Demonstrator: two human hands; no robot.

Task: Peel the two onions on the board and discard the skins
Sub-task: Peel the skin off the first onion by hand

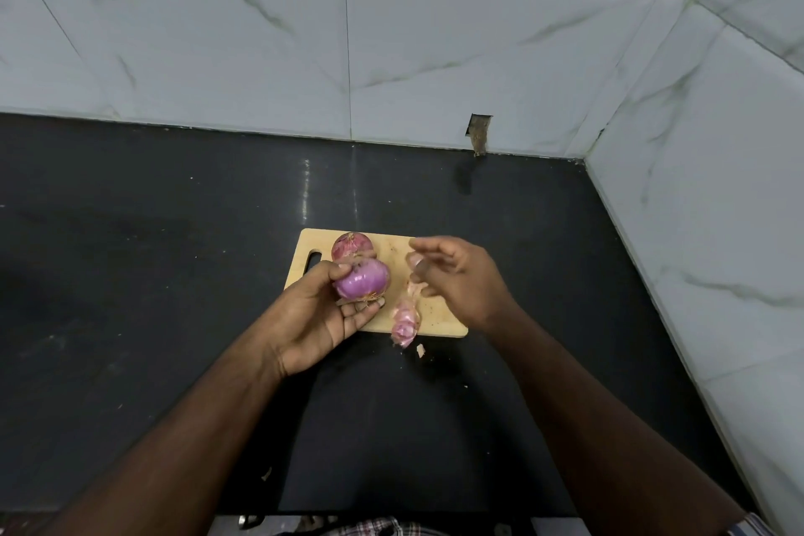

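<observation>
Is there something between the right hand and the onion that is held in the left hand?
Nothing visible. The right hand hovers open over the cutting board, apart from the peeled onion gripped by the left hand; only bare board shows between them.

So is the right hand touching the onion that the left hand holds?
Apart. The head view shows bare cutting board between the right hand and the peeled onion gripped by the left hand.
</observation>
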